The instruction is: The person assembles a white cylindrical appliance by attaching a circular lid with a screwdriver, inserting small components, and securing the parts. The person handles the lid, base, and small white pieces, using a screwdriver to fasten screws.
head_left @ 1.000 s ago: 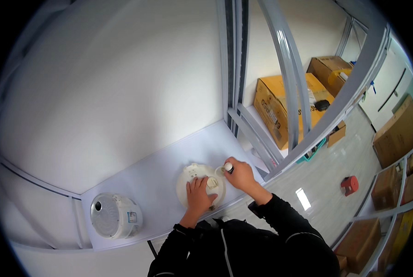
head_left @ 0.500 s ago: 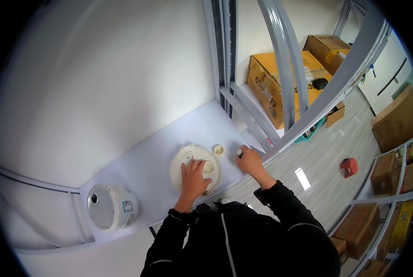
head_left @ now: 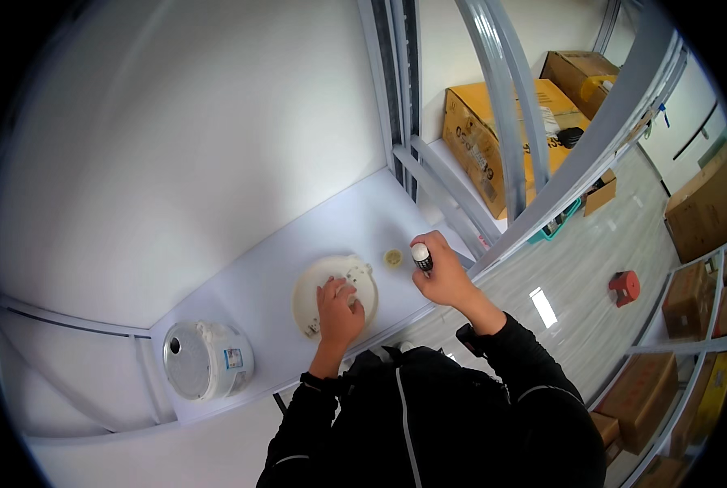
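Note:
My left hand lies on a round cream-coloured disc, fingers spread across its middle and thumb apart. Small dark parts show near the disc's rim. A little to the right, my right hand is closed round a short cylinder with a rounded white end and a black band; its lower part is hidden in the fist. Between the disc and that hand, a small round cream-yellow cap-like piece rests on the white shelf.
A white drum-shaped appliance lies at the shelf's left end. Grey metal uprights and a yellow carton stand at the right. Beyond the shelf's edge are a red stool and racks of brown cartons.
The disc has turned clockwise under my left hand, its rim tab passing from the top to the right. My right hand has tilted, showing more of the cylinder. The view has shifted slightly.

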Available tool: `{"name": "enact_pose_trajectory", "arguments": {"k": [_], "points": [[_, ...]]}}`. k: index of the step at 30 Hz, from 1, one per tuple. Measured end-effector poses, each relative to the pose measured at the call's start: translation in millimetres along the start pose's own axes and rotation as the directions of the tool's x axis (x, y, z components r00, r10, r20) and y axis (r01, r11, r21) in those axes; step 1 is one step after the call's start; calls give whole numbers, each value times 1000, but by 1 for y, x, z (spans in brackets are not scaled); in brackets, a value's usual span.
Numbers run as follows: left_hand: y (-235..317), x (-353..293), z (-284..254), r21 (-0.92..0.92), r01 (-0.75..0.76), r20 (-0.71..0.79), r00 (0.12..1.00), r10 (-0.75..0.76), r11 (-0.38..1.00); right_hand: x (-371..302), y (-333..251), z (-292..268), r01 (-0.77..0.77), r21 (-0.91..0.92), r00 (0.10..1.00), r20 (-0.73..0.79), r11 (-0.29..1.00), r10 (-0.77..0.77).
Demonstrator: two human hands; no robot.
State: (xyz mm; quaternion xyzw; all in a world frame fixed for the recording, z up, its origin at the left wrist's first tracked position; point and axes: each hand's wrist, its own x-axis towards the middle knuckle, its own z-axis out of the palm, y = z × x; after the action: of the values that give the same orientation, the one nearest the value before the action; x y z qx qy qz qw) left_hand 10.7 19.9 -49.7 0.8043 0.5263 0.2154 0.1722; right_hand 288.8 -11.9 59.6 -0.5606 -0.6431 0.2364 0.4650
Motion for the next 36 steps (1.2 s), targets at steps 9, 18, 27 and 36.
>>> {"name": "enact_pose_trajectory", "arguments": {"k": [9,18,27,36], "points": [[4,-4,2,103,40,11,999,-41,994,10,-42,19,63,324,992,80,944,-94],[10,-3,-6,108,3,93,996,-13,994,9,-16,53,12,256,987,155,967,-54],[4,-1,-3,92,1,113,994,-11,996,14,-14,62,26,196,985,163,980,-59],[0,-1,-3,91,-15,119,993,4,996,23,-25,56,203,11,969,143,979,-202]]}}
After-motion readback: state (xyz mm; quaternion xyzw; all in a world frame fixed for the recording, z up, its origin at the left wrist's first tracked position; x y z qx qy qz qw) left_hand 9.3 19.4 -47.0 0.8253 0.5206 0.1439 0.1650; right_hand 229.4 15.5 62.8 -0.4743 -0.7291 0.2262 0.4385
